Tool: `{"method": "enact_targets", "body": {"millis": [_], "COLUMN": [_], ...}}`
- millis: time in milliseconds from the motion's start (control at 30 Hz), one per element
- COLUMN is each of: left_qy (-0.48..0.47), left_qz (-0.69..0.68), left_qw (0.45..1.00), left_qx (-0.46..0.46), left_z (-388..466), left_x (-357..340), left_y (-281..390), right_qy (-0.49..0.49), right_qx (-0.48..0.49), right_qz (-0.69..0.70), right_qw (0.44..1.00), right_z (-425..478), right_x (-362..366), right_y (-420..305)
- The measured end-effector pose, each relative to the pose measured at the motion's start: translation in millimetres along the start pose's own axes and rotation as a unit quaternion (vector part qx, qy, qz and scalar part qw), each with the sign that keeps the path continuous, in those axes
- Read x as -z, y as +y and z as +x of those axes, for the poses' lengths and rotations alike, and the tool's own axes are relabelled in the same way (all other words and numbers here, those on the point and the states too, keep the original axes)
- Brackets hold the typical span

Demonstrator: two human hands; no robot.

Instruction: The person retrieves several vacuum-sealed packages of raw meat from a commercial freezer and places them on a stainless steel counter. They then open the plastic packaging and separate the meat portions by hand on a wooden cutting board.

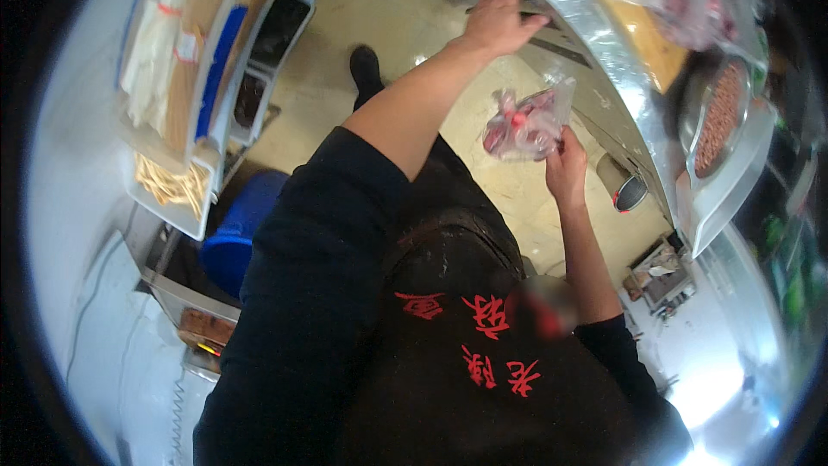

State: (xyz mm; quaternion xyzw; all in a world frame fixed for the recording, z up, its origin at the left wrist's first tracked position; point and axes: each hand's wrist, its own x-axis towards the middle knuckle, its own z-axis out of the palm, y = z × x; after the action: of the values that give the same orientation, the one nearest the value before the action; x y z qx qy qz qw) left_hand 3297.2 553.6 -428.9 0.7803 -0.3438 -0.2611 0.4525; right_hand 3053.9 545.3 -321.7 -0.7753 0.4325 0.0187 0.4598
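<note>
My right hand grips the edge of a clear plastic bag that holds pinkish-red pieces, which look like meat. Something red shows near the bag's middle. Farther forward, my left hand reaches to the front of the under-counter cabinet, below the steel counter's edge. Its thumb stands apart from the fingers, and nothing shows between them. Dark slots in the cabinet front lie beside this hand; I cannot tell whether the fingertips touch it.
On the counter are more plastic-bagged meat, a yellow-orange board and a steel bowl of brown granules. At left stand tubs of noodle bundles, a white tray of pale strips and a blue bin. A small bin stands by the cabinet.
</note>
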Motion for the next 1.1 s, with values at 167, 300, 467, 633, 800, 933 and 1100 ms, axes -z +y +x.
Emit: {"method": "enact_targets", "body": {"millis": [167, 300, 467, 633, 800, 933, 1100], "left_qy": [0.077, 0.097, 0.064, 0.056, 0.091, 0.086, 0.034], "left_qz": [-0.038, -0.006, -0.054, -0.064, -0.084, -0.068, -0.096], "left_qw": [0.996, 0.993, 0.990, 0.987, 0.983, 0.984, 0.977], "left_qx": [0.015, 0.071, 0.110, 0.135, 0.134, 0.137, 0.187], "left_z": [-85, -165, -207, -214, -221, -228, -238], "left_x": [25, 84, 131, 145, 146, 151, 162], "left_y": [-21, -39, -62, -73, -84, -91, -95], "right_qy": [-0.088, -0.103, -0.010, 0.046, -0.003, 0.022, -0.051], "right_qx": [0.032, 0.111, 0.199, 0.126, 0.156, 0.226, -0.019], "right_qz": [-0.095, -0.134, -0.165, -0.127, -0.097, -0.064, 0.024], "right_qw": [0.991, 0.979, 0.966, 0.983, 0.983, 0.972, 0.998], "right_z": [66, 123, 208, 265, 278, 297, 307], "right_x": [-46, -94, -135, -144, -155, -183, -240], "right_y": [13, 2, -8, -47, -54, 14, 29]}}
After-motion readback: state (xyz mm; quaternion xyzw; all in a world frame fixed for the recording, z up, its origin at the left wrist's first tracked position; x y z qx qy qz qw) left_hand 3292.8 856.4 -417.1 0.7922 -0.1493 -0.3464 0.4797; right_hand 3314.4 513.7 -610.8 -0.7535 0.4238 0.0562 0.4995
